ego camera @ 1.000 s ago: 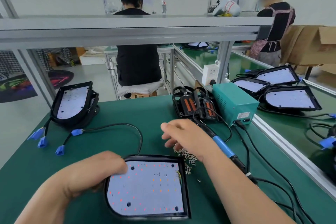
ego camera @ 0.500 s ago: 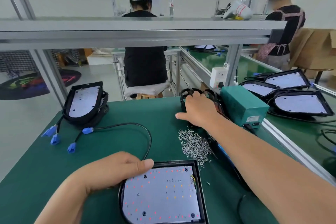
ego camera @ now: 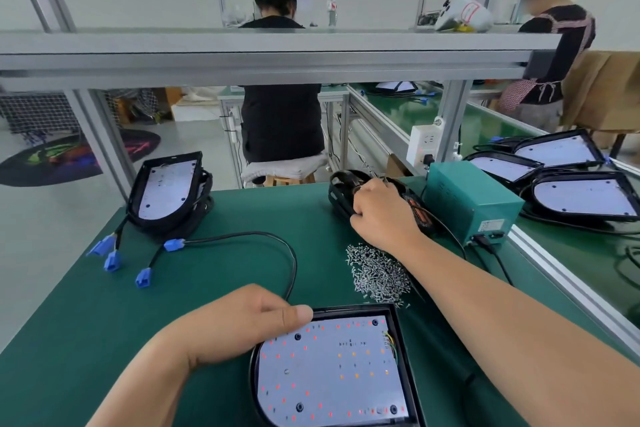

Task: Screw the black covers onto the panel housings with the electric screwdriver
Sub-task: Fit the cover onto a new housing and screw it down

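since the right hand (ego camera: 381, 215) is stretched to the far side of the tabletop (ego camera: 86, 340), fingers curled over the black covers (ego camera: 341, 196) just left of the green power box (ego camera: 471, 204), a cover would have to come back toward the body and slightly left to reach the panel housing (ego camera: 332, 367). housing lies flat at the near edge, board up, square end away, rounded end nearest; long axis roughly near-to-far. left hand (ego camera: 242, 322) grips its far-left corner, thumb on the board, fingers curled at the rim. pile of screws (ego camera: 377, 274) sits between covers and housing, beside the likely return path. screwdriver not clearly seen; possibly under the right forearm.
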